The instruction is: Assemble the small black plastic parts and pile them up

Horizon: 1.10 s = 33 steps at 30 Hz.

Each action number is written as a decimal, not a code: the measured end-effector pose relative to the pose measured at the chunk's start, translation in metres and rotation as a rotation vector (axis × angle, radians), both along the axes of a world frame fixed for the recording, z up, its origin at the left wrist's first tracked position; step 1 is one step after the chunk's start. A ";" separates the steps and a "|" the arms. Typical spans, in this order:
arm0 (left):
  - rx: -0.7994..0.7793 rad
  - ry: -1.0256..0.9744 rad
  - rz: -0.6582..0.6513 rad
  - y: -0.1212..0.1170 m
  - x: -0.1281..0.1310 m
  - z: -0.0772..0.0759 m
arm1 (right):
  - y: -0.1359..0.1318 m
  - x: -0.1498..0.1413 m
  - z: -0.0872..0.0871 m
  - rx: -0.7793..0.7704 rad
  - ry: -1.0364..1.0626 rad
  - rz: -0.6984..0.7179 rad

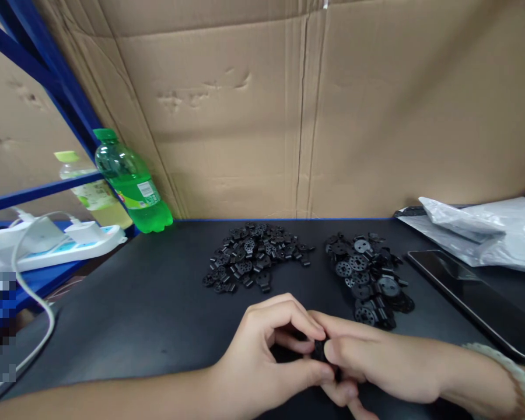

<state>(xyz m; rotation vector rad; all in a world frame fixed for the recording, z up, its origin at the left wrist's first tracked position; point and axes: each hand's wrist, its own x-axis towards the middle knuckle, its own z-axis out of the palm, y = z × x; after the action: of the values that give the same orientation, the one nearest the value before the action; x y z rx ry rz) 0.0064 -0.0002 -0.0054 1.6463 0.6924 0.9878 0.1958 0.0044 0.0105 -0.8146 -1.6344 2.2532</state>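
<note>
Near the front of the black table, my left hand (pixel 273 350) and my right hand (pixel 367 356) meet around a small black plastic part (pixel 319 350). The left thumb and fingertips pinch it from the left, while the right thumb and fingers press on it from the right. Most of the part is hidden by the fingers. Beyond my hands lies a heap of small black plastic parts (pixel 249 256), many with round, perforated heads. A second heap of similar black parts (pixel 367 277) lies behind my right hand.
A phone (pixel 476 297) and a crumpled plastic bag (pixel 485 233) lie at the right. At the left stand a green bottle (pixel 135 189), a pale-capped bottle (pixel 94 195) and a white power strip (pixel 79 248) with a cable. A cardboard wall (pixel 236 128) closes off the back.
</note>
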 end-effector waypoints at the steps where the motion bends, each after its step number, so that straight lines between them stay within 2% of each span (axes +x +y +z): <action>1: 0.008 0.004 -0.009 0.001 0.000 0.000 | 0.000 0.000 0.000 0.001 0.003 0.009; 3: 0.038 -0.002 -0.002 0.002 -0.002 0.000 | 0.002 0.001 -0.002 -0.021 0.033 0.001; 6: 0.063 -0.025 0.048 0.002 -0.005 0.001 | 0.004 0.001 -0.008 -0.137 0.184 -0.037; 9: -0.015 -0.074 0.015 0.002 -0.006 0.001 | 0.006 0.000 -0.014 -0.192 0.288 -0.064; 11: -0.101 -0.139 -0.010 0.003 -0.007 0.002 | 0.006 0.000 -0.016 -0.167 0.286 -0.086; 15: -0.173 -0.188 0.041 0.008 -0.009 0.002 | 0.003 0.001 -0.014 -0.063 0.252 -0.046; 19: -0.280 -0.235 0.069 0.014 -0.009 0.002 | -0.001 0.002 -0.013 0.015 0.196 -0.093; 24: -0.301 -0.261 0.083 0.017 -0.009 0.000 | -0.002 0.001 -0.012 0.079 0.095 -0.080; 29: -0.338 -0.284 0.073 0.016 -0.009 -0.001 | -0.002 0.003 0.000 0.179 -0.023 0.038; 33: -0.355 -0.277 0.085 0.013 -0.008 0.001 | -0.005 0.004 0.005 0.211 -0.110 0.032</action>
<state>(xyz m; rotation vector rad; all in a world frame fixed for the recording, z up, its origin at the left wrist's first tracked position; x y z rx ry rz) -0.0020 0.0129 -0.0048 1.1545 0.7061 1.0610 0.1999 -0.0010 0.0159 -0.8766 -1.9083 2.0425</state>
